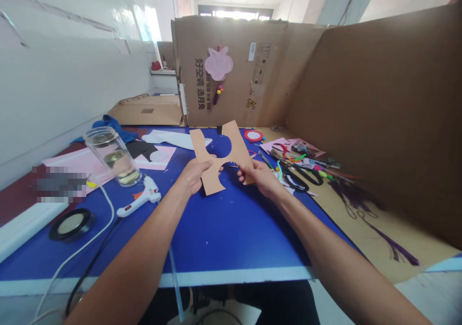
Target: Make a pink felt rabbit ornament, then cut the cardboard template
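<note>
A tan piece of card (238, 147) with rounded cut-outs is held up over the blue table. My left hand (194, 175) pinches its left part between thumb and fingers. At its lower right edge, my right hand (258, 176) grips the card the same way. Something dark shows behind the card's lower left edge; I cannot make out what it is. Left of my left hand, a white glue gun (142, 197) lies on the table. Black-handled scissors (298, 178) lie to the right of my right hand.
A glass jar of liquid (117, 159), black tape roll (72, 224) and pink sheets (168, 156) are at left. Cords cross the left front. A red-rimmed disc (254, 135), pens, scraps and purple tassels (393, 243) lie right. Cardboard walls (274, 74) stand behind and right.
</note>
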A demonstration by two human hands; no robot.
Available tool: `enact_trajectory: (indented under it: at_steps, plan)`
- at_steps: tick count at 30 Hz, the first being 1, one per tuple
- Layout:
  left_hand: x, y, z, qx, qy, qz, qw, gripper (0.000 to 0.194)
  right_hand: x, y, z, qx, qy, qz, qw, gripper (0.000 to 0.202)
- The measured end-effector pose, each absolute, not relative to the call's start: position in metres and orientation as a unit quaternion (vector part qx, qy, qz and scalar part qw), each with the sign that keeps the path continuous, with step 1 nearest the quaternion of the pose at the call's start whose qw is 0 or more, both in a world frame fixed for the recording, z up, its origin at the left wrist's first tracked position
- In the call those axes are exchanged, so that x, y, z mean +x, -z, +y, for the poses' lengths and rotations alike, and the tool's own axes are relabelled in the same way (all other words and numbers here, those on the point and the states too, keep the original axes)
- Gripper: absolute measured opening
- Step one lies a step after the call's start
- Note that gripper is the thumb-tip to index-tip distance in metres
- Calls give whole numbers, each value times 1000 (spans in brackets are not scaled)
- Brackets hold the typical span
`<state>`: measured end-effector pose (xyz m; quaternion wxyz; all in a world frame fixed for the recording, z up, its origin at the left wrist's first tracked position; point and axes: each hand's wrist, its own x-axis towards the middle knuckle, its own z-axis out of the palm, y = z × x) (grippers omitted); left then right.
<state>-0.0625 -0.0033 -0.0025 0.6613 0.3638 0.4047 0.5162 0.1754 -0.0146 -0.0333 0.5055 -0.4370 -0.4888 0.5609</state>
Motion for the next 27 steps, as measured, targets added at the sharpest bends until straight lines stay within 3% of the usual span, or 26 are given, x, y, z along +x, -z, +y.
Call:
enact_trajectory:
  at_steps: [18,27]
  plan:
    - [-61,3,-4,353,-517,436,647,22,174,32,-15,-436,-562,-497,497,43]
    - [-63,8,0,370,-523,435,633,30,175,31,-16,-452,-566,-489,485,41]
